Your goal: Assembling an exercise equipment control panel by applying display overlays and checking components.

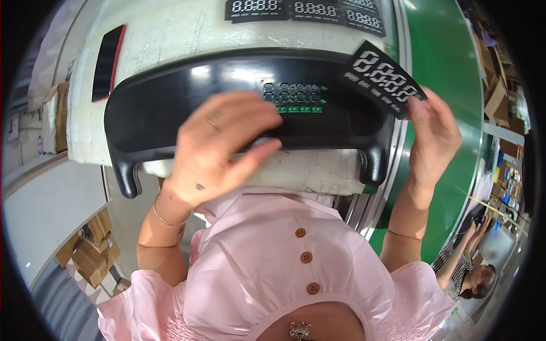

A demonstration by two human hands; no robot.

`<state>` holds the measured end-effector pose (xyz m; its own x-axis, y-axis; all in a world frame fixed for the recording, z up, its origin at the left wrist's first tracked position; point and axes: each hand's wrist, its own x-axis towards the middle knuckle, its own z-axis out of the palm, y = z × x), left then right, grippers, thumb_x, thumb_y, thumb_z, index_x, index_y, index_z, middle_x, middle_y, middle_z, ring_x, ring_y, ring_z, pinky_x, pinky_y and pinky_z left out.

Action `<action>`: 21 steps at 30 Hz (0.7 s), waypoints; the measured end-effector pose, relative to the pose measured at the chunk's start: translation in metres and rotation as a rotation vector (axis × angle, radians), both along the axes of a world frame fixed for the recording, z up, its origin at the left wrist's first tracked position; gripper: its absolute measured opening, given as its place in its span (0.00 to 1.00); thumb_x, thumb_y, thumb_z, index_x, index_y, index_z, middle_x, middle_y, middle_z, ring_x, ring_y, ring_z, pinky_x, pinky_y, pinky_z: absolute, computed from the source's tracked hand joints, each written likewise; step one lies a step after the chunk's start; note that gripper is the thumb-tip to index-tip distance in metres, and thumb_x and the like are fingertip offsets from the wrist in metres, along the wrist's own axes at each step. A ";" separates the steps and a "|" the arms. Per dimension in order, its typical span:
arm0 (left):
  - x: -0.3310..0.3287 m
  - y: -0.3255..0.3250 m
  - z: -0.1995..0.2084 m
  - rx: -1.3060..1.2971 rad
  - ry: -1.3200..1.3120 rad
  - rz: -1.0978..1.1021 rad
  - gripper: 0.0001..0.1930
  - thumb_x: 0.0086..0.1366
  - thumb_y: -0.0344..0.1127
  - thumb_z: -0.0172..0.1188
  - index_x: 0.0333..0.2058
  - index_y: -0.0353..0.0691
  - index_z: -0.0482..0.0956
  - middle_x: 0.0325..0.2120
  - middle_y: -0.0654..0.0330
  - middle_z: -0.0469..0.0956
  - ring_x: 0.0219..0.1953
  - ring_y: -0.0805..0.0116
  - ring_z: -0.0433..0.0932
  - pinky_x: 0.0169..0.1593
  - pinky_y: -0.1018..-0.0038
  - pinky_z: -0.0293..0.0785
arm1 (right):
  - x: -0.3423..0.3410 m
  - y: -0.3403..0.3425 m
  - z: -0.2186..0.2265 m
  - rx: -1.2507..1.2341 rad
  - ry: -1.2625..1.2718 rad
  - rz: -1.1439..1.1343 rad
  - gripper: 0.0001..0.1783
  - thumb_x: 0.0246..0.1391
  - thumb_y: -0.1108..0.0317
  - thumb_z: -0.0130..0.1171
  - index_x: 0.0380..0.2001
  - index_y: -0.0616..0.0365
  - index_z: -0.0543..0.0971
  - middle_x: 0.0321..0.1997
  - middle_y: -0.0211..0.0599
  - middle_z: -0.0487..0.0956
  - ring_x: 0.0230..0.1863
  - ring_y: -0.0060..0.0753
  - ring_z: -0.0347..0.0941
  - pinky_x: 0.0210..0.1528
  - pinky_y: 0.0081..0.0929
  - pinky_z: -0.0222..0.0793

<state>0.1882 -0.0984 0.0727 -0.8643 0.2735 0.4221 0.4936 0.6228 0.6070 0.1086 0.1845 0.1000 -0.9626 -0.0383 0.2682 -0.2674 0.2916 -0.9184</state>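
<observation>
A long black plastic console housing (170,102) with a short leg at each end lies in front of me. Near its middle are cut-outs shaped like digits, with a row of small green pieces (301,109) below. My left hand (224,142) hovers over the housing beside these cut-outs, its thumb apart from its bent fingers and nothing visible between them. Between thumb and fingers, my right hand (435,128) pinches a black display overlay sheet (382,79) with light digit shapes. The sheet is tilted above the housing's right end.
More black overlay sheets (259,10) lie at the far side of the pale padded work surface (170,34). A dark phone-like slab with a red edge (109,62) lies at the left. A green strip (435,34) runs along the right, and another person (469,267) is at the far right.
</observation>
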 end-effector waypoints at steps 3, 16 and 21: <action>0.002 -0.011 0.002 -0.067 -0.078 0.271 0.39 0.35 0.44 0.75 0.48 0.32 0.76 0.52 0.51 0.74 0.61 0.50 0.65 0.62 0.60 0.61 | -0.003 -0.036 -0.005 -0.066 -0.187 0.220 0.24 0.47 0.84 0.62 0.51 0.63 0.74 0.27 0.28 0.78 0.27 0.14 0.72 0.31 0.12 0.69; 0.001 -0.010 -0.015 -0.237 -0.065 0.283 0.48 0.28 0.53 0.75 0.52 0.36 0.74 0.58 0.55 0.68 0.64 0.54 0.61 0.65 0.56 0.52 | -0.008 -0.056 -0.028 0.028 -0.268 0.395 0.13 0.49 0.80 0.63 0.41 0.63 0.80 0.28 0.27 0.77 0.29 0.13 0.72 0.32 0.10 0.69; 0.001 -0.009 -0.016 -0.237 -0.050 0.288 0.49 0.27 0.53 0.76 0.52 0.37 0.74 0.58 0.55 0.68 0.64 0.53 0.61 0.65 0.55 0.52 | -0.007 -0.056 -0.028 0.048 -0.273 0.395 0.12 0.50 0.79 0.63 0.41 0.63 0.80 0.28 0.27 0.77 0.29 0.13 0.72 0.32 0.10 0.68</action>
<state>0.1891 -0.1070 0.0570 -0.9379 0.1015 0.3316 0.2513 0.8580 0.4480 0.1012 0.1287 0.0720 -0.9069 -0.4213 -0.0036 -0.1172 0.2605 -0.9583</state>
